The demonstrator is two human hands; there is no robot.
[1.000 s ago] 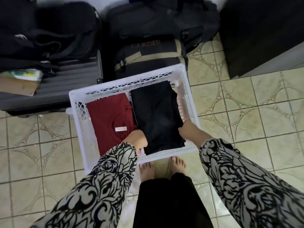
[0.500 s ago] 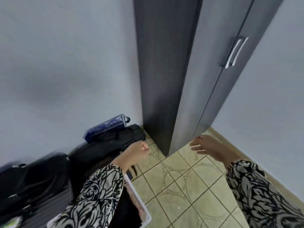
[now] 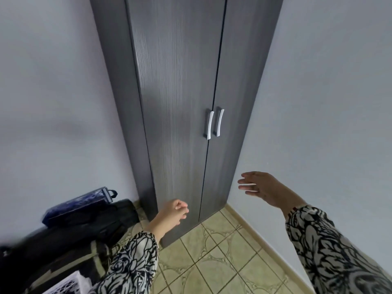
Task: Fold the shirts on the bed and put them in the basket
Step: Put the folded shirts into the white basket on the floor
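Only a corner of the white lattice basket [image 3: 67, 284] shows at the bottom left edge; the folded shirts inside it are out of view. My left hand [image 3: 172, 213] hangs in the air in front of the wardrobe with its fingers loosely curled, holding nothing. My right hand [image 3: 262, 187] is raised further right, fingers spread and straight, empty. Both arms wear black-and-white patterned sleeves. No bed and no loose shirts are in view.
A tall dark grey wardrobe [image 3: 180, 102] with two white handles [image 3: 214, 124] stands shut in the corner ahead. Black bags [image 3: 84, 228] and a dark blue flat package [image 3: 78, 205] lie along the left wall. Beige patterned floor tiles [image 3: 222, 262] spread between wardrobe and right wall.
My view swung up from the basket to the wardrobe. Both hands let go of the black shirt in the basket and rose into the air, empty.
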